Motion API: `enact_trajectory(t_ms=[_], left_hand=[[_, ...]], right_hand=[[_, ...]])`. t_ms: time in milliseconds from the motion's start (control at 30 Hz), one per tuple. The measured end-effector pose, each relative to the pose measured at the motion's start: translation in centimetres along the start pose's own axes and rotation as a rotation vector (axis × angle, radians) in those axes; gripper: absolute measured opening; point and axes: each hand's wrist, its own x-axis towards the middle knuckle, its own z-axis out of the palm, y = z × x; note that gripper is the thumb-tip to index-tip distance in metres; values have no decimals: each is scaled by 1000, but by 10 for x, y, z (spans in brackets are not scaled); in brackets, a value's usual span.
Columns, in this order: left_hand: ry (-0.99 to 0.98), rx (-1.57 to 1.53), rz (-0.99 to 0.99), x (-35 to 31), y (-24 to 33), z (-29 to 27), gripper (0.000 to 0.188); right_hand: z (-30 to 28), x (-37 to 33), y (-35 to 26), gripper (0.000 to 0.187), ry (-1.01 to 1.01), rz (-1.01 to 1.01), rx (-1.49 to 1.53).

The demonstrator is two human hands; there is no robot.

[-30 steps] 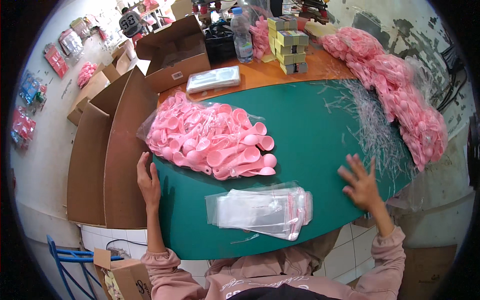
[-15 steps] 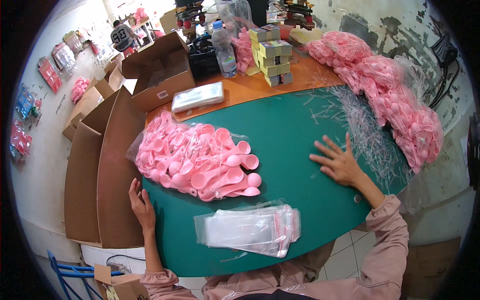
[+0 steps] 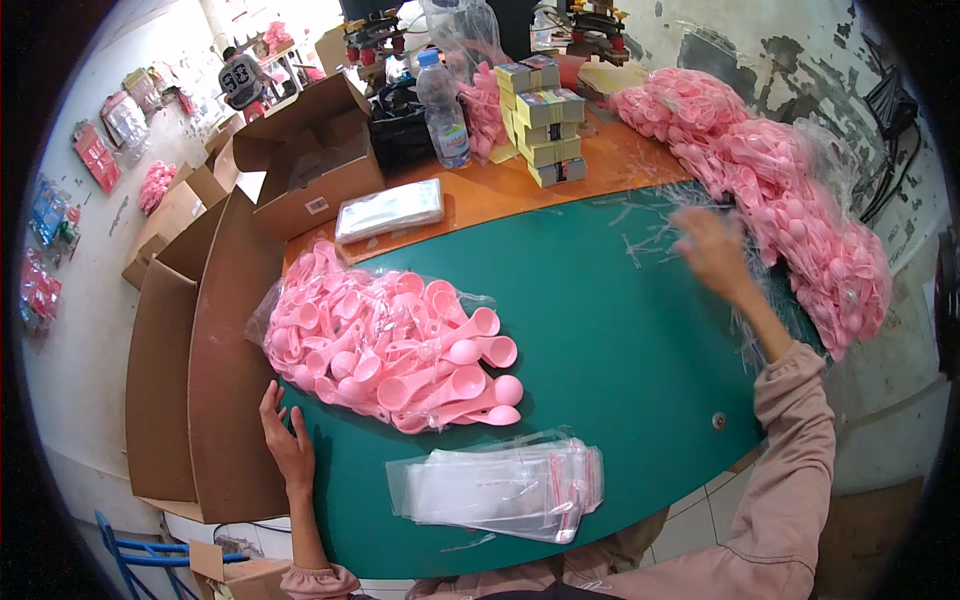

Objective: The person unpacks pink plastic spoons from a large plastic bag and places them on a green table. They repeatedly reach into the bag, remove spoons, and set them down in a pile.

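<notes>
My left hand (image 3: 288, 440) rests at the table's left edge beside the tall cardboard box, its fingers apart and holding nothing. Near it lies a clear plastic bag of pink measuring spoons (image 3: 390, 345), several of them spilling from its right end. My right hand (image 3: 714, 252) is over the thin clear plastic strips (image 3: 655, 232) at the far right, next to the heap of bagged pink spoons (image 3: 790, 190). Motion blurs its fingers, so their pose is unclear. A stack of flat clear plastic bags (image 3: 500, 485) lies on the green tabletop (image 3: 590, 340) close to me.
An open cardboard box (image 3: 235, 360) stands along the left edge, with another box (image 3: 315, 150) behind it. At the back are a clear pack (image 3: 390, 210), a water bottle (image 3: 443, 115) and stacked yellowish bundles (image 3: 550, 125). Another person (image 3: 243, 80) is far off at upper left.
My right hand has moved away from me and slightly right, onto the strips, which now lie closer to the pink heap. My left hand stays by the box. The view has shifted slightly.
</notes>
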Motion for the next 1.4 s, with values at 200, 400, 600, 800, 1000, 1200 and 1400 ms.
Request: enact_trajectory(t_ms=[200, 400, 600, 800, 1000, 1200, 1400], left_hand=[[-1, 20, 21, -3, -3, 2, 40], [-47, 32, -27, -7, 2, 1, 42], [-80, 86, -27, -2, 1, 6, 43], [-65, 95, -2, -3, 2, 4, 42], [-60, 90, -24, -5, 1, 4, 41], [-99, 140, 8, -3, 8, 6, 39], [-102, 149, 34, -2, -1, 9, 37]], right_hand=[[80, 50, -63, 41, 125, -456, -79], [79, 75, 61, 37, 51, -69, -316], [43, 77, 59, 25, 47, 223, -261], [65, 111, -88, 27, 225, -323, 64], [99, 103, -61, 32, 112, -272, 58], [21, 53, 64, 27, -158, 129, 90], [-123, -27, 123, 37, -11, 292, 778]])
